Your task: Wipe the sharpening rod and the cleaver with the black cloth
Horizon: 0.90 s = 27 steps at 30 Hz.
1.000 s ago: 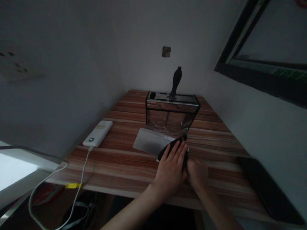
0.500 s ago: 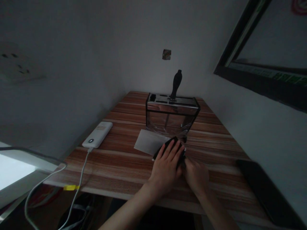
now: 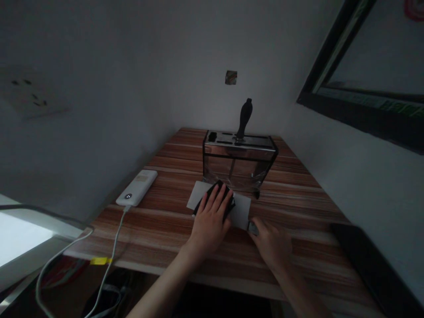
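My left hand (image 3: 212, 216) lies with its fingers stretched over a flat black rectangular object (image 3: 219, 185), pressing it down. A white sheet (image 3: 240, 211) lies under that black object and shows on both sides of it. Beside the sheet's right edge, my right hand (image 3: 273, 243) is closed, thumb and fingers around a small grey object (image 3: 253, 228). Most of the grey object is hidden in the fingers, so its kind is unclear. Just beyond the sheet stands a clear-sided box with a metal top (image 3: 255, 141) and an upright black handle (image 3: 245, 117).
On the left of the wood-grain table (image 3: 172, 194) lies a white power bank (image 3: 137, 187) with a white cable (image 3: 114, 247). A long black object (image 3: 367, 260) lies along the right edge. Walls enclose the table, with a wall socket (image 3: 31, 92) at left.
My left hand has slid left with the black object, uncovering the sheet's right part. My right hand is now apart from the left, and the grey object shows in its fingers.
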Available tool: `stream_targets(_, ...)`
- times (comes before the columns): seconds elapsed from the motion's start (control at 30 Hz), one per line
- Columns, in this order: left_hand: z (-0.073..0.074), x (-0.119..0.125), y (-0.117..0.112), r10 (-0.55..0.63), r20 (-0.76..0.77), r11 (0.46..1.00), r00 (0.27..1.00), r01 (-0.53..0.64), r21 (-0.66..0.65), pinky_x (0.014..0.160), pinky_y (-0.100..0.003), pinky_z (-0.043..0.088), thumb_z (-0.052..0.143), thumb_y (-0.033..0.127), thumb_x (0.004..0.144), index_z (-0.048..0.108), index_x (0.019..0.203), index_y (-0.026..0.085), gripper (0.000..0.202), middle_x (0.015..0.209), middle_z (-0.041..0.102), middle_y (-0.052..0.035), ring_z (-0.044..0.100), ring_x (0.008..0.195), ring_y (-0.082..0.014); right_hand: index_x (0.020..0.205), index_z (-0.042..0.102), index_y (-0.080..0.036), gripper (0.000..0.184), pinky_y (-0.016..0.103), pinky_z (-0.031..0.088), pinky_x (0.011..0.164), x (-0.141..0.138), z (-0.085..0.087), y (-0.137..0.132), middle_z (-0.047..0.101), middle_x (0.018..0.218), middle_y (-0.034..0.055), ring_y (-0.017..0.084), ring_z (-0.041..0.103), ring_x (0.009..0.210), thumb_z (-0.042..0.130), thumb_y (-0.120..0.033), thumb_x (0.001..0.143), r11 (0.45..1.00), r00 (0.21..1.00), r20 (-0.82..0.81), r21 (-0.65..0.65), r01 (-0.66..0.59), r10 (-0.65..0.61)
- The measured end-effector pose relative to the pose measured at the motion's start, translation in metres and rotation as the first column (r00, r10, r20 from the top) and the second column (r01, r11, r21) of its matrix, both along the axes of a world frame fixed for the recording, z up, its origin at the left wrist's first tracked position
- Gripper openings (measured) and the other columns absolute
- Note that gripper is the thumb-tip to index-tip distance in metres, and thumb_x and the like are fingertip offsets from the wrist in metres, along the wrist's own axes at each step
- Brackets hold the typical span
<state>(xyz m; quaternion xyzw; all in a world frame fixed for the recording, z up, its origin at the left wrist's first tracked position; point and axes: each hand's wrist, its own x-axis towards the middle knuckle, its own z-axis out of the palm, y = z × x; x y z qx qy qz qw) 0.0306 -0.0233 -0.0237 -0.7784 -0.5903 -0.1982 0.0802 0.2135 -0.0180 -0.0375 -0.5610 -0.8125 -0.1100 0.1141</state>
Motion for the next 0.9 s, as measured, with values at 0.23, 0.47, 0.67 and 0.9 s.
stream_targets(0.23, -0.004, -0.037, 0.008, 0.116, 0.032, 0.993, 0.993, -0.117, 0.014, 0.11, -0.047, 0.016, 0.041, 0.018, 0.087, 0.021, 0.141, 0.016, 0.058, 0.148, 0.018, -0.0074, 0.01, 0.137, -0.0226, 0.085, 0.062, -0.023, 0.011, 0.026, 0.034, 0.058, 0.0, 0.0, -0.001, 0.069, 0.07, 0.0001, 0.017, 0.064, 0.066, 0.062, -0.019, 0.075, 1.0, 1.0, 0.003, 0.006, -0.029, 0.029)
stream_targets(0.47, -0.009, -0.053, 0.013, 0.143, 0.112, 0.988, 0.983, -0.148, 0.038, 0.107, -0.05, 0.021, 0.039, 0.017, 0.087, 0.02, 0.14, 0.013, 0.057, 0.148, 0.014, -0.0137, 0.007, 0.136, -0.0264, 0.083, 0.062, -0.022, 0.009, 0.026, 0.034, 0.058, 0.0, 0.0, -0.001, 0.068, 0.068, -0.0003, 0.018, 0.064, 0.066, 0.062, -0.018, 0.075, 0.999, 0.999, -0.012, 0.003, -0.042, 0.042)
stream_targets(0.67, -0.01, -0.047, 0.01, 0.169, 0.11, 0.983, 0.979, -0.176, 0.053, 0.106, -0.05, 0.023, 0.041, 0.016, 0.086, 0.022, 0.14, 0.012, 0.058, 0.148, 0.013, -0.0154, 0.005, 0.136, -0.0277, 0.085, 0.062, -0.023, 0.011, 0.026, 0.035, 0.058, 0.0, -0.001, -0.001, 0.069, 0.073, -0.0007, 0.018, 0.064, 0.068, 0.062, -0.019, 0.075, 1.0, 1.0, 0.004, -0.012, -0.029, 0.029)
stream_targets(0.9, -0.012, -0.04, 0.008, 0.166, 0.075, 0.983, 0.983, -0.171, 0.062, 0.107, -0.051, 0.021, 0.042, 0.016, 0.086, 0.02, 0.141, 0.012, 0.06, 0.148, 0.015, -0.0153, 0.005, 0.136, -0.0275, 0.087, 0.062, -0.024, 0.014, 0.026, 0.034, 0.058, -0.001, -0.001, -0.001, 0.07, 0.075, -0.0001, 0.018, 0.064, 0.068, 0.062, -0.018, 0.074, 1.0, 1.0, 0.007, -0.007, -0.021, 0.021)
